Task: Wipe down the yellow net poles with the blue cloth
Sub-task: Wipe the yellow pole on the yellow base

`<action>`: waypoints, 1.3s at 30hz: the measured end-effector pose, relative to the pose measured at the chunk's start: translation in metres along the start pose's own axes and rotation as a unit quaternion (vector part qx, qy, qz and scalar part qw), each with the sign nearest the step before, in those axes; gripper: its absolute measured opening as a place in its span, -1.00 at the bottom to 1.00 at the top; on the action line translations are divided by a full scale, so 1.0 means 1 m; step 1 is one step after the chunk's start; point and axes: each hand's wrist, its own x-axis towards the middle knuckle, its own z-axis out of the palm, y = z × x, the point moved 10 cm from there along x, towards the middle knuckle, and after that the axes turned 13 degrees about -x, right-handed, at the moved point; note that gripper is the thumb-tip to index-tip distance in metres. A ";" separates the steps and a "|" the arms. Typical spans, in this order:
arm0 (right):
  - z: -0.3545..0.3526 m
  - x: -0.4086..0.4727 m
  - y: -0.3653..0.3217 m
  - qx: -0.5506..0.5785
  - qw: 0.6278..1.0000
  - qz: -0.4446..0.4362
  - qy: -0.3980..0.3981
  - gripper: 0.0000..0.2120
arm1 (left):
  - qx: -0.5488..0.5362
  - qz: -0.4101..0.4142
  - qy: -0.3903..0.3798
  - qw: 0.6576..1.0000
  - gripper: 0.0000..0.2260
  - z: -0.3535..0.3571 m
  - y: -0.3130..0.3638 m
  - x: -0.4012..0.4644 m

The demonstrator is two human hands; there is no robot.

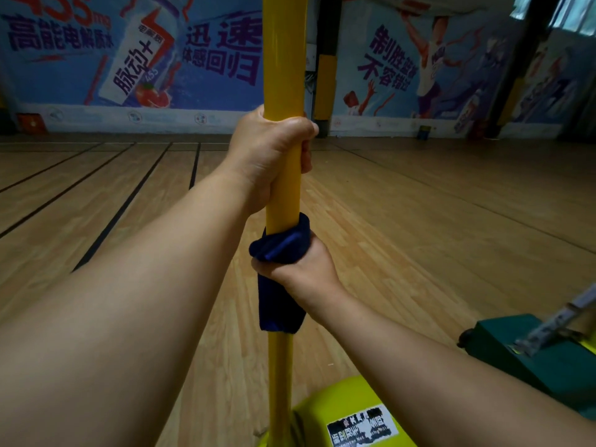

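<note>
Yellow and glossy, the net pole (283, 59) stands upright dead centre in my view, rising from a lime base (342, 411) on the wooden floor (419, 204). My right hand (306, 269) is clenched round the blue cloth (280, 285), which wraps the pole below the middle. To wipe well I'd keep that wrap snug all the way round and slide along the shaft in long strokes. My left hand (274, 150) grasps the bare pole higher up, thumb side uppermost, forearm reaching in from lower left, steadying it
</note>
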 end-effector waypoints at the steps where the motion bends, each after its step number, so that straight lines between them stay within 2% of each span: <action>1: -0.002 0.001 -0.004 0.001 1.000 -0.003 0.003 -0.46 | -0.001 0.001 0.000 1.000 -0.81 0.000 0.000 0.000; 8: -0.019 0.009 -0.038 0.004 0.998 -0.045 0.037 -0.50 | 0.009 0.010 0.002 1.000 -0.82 0.000 -0.004 0.004; 14: -0.016 0.007 -0.039 0.032 0.996 -0.060 0.054 -0.53 | 0.024 0.002 -0.015 1.000 -0.81 0.001 -0.004 0.002; 17: -0.010 0.009 -0.034 0.054 0.996 -0.060 0.036 -0.55 | 0.024 -0.010 -0.025 0.999 -0.82 0.001 -0.005 -0.002; 21: -0.002 0.010 -0.017 0.071 0.996 -0.059 0.009 -0.45 | 0.034 -0.022 -0.052 0.998 -0.92 0.004 -0.007 -0.006; 27: 0.014 0.007 0.025 0.092 0.994 -0.053 -0.038 -0.45 | 0.012 -0.055 -0.071 0.996 -0.95 0.007 -0.016 -0.009; 34: 0.033 0.007 0.046 0.127 0.983 -0.087 -0.098 -0.54 | 0.015 0.005 -0.014 1.000 -0.93 -0.002 -0.019 -0.015; 39: 0.038 0.014 0.046 0.143 0.974 -0.114 -0.133 -0.57 | 0.072 0.067 0.040 0.994 -0.92 -0.012 -0.020 -0.022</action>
